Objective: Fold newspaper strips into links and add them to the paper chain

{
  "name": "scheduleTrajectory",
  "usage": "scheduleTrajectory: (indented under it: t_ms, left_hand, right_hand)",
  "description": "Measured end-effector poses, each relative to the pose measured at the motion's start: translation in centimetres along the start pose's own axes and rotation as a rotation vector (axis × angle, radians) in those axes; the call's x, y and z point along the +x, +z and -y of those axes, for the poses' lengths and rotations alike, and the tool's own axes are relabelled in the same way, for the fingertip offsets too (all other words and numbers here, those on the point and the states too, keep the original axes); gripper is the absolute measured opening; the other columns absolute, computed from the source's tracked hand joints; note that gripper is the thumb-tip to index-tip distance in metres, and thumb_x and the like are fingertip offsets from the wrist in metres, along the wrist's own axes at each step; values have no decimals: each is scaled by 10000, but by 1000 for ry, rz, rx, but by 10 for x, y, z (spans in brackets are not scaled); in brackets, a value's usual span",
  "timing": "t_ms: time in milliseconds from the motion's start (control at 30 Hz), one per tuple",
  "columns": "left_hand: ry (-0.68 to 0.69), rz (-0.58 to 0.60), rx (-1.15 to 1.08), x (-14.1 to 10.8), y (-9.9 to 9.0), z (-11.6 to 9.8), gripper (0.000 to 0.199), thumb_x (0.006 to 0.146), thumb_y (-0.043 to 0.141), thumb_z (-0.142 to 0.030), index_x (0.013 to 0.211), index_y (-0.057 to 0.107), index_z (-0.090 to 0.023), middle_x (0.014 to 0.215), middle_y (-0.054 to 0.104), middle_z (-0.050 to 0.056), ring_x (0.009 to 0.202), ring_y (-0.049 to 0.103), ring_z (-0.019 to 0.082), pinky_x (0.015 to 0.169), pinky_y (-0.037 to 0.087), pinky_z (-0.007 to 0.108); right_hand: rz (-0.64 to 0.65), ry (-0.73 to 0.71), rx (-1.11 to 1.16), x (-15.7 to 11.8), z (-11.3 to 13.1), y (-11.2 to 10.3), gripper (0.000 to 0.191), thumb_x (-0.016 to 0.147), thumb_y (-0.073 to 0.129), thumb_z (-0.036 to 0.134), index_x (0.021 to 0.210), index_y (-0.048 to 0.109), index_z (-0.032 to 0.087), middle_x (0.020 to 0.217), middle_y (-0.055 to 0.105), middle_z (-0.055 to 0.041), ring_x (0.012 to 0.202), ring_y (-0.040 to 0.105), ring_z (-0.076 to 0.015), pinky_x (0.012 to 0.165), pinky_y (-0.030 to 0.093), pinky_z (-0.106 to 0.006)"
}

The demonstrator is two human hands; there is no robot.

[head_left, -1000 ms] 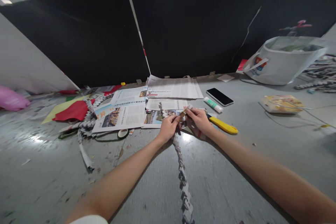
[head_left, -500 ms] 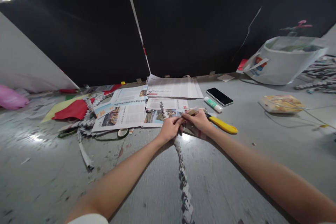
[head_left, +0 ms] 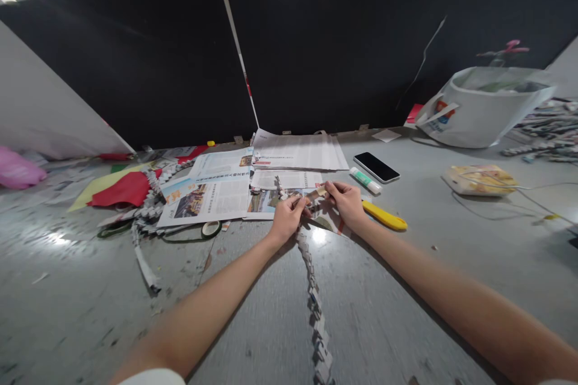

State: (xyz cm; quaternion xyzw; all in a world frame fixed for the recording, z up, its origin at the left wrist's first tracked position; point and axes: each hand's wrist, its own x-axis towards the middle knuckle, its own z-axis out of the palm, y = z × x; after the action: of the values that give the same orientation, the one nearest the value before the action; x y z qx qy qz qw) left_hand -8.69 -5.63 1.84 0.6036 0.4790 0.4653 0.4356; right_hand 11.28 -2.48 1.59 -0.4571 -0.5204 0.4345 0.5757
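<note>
A folded-paper chain (head_left: 318, 319) runs from the table's near edge up to my left hand (head_left: 288, 218), whose fingers are closed around its far end. A small tan paper strip (head_left: 319, 191) spans the gap between my two hands. My right hand (head_left: 347, 201) pinches the strip's right end between thumb and fingers. Beneath the hands lies a printed newspaper piece (head_left: 332, 219). Just right of my right hand, a yellow-handled tool (head_left: 385, 215) rests on the table, its other end hidden by the hand.
Newspaper sheets (head_left: 298, 150) lie at the back. Beyond my right hand are a glue stick (head_left: 365, 181) and a phone (head_left: 377, 167). A white bag (head_left: 483, 108) and a yellow packet (head_left: 481, 180) stand right. At left are red paper (head_left: 121, 189) and a tape roll (head_left: 211, 228).
My right hand has moved slightly apart from the left, so more of the tan strip shows between them. The left hand stays on the chain. The view has shifted a little.
</note>
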Motion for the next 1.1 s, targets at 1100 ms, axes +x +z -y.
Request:
scheduleTrajectory:
  t_ms: [1100]
  left_hand:
    - [-30, 149, -68, -3, 4, -1, 510, 967, 723, -614, 1168, 799, -152, 832, 792, 80, 796, 736, 215, 788, 560, 332]
  right_hand:
    - [69, 25, 212, -1, -5, 1, 191, 865, 726, 432, 879, 649, 257, 712, 624, 15, 631, 536, -159, 582, 415, -290]
